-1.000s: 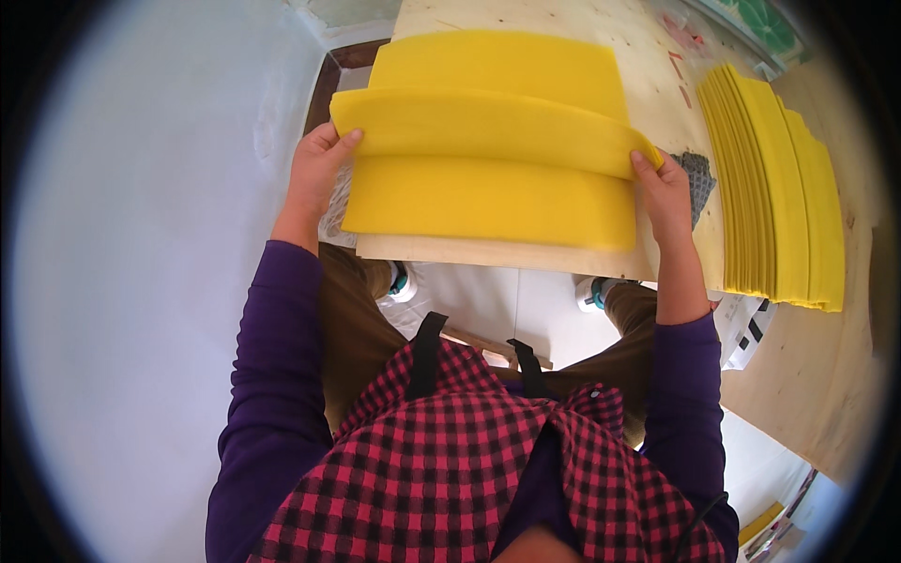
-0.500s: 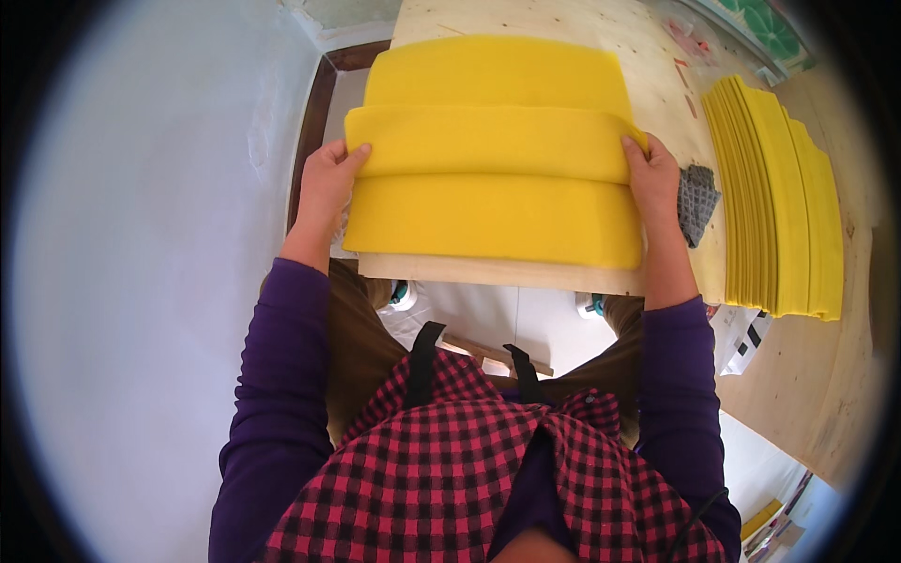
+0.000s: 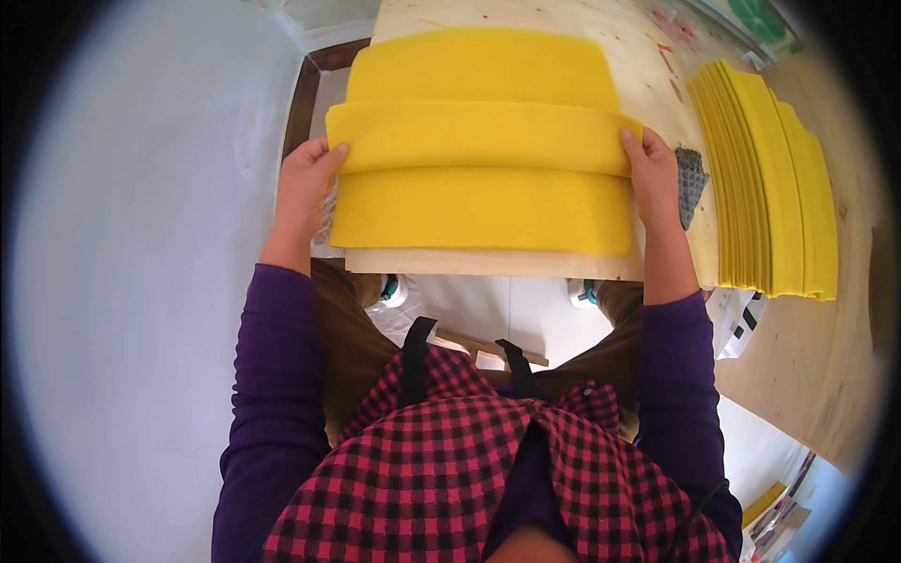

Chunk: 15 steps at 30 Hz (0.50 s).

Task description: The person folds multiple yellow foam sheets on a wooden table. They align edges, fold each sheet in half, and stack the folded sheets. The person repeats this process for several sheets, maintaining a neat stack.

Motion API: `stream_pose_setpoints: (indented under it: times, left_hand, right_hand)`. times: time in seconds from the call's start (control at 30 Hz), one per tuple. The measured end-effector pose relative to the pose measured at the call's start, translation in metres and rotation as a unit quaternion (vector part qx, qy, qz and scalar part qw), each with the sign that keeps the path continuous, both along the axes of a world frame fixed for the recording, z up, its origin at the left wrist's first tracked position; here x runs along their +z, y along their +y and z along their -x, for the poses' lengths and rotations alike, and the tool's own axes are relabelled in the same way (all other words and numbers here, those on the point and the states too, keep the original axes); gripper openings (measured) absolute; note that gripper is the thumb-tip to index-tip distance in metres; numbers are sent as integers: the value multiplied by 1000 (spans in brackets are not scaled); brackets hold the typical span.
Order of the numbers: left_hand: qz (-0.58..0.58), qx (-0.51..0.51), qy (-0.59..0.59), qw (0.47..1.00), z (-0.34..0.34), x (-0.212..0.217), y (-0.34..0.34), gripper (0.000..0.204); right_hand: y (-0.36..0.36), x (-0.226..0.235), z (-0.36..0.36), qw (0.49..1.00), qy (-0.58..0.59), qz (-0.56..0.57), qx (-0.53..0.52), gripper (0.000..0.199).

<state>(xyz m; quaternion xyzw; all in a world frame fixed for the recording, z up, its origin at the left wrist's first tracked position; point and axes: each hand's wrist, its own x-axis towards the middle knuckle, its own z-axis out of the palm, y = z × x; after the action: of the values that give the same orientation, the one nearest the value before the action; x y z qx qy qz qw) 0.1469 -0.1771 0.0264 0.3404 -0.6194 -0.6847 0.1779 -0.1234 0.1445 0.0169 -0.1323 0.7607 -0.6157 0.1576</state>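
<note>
yellow sheeting [image 3: 483, 136] runs as a raised band between our two hands: our left grip [image 3: 305, 183] pinches its left end, and our right grip [image 3: 655, 178] clasps the right end at about the same level. under it lies more yellow material [image 3: 483, 214], showing both beyond the band and nearer to us; we cannot tell whether it is all one folded piece. it rests on the pale wooden surface [image 3: 507, 264], close to the front edge. just right of our right grip lies a grey textured cloth [image 3: 691, 188], and farther right a stack of yellow sheets [image 3: 770, 197] in overlapping layers. nearer to us come our purple sleeves [image 3: 282, 375] and a red-and-black checked garment [image 3: 413, 450], with a pale wall [image 3: 141, 281] at left.
</note>
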Motion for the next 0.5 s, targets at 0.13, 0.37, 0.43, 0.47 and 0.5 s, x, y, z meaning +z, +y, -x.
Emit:
stream_pose_setpoints:
  times: [0.13,0.37,0.43,0.47,0.5]
  left_hand:
    - [-16,-22,-9,1000,-2,-1,-6,18]
    - [-35,-21,-6,999,0,4,-2,28]
    - [-34,-20,-9,999,1,4,-1,31]
    - [-31,-26,-9,999,1,3,-1,31]
    - [-28,-32,-10,999,1,3,-2,32]
  right_hand:
    - [0,3,-2,1000,-16,9,-4,30]
    - [-1,5,-6,999,-25,27,4,32]
    - [-1,6,-7,999,-30,28,5,32]
    - [-2,8,-7,999,-30,29,7,32]
    - [-2,9,-8,999,-38,30,5,32]
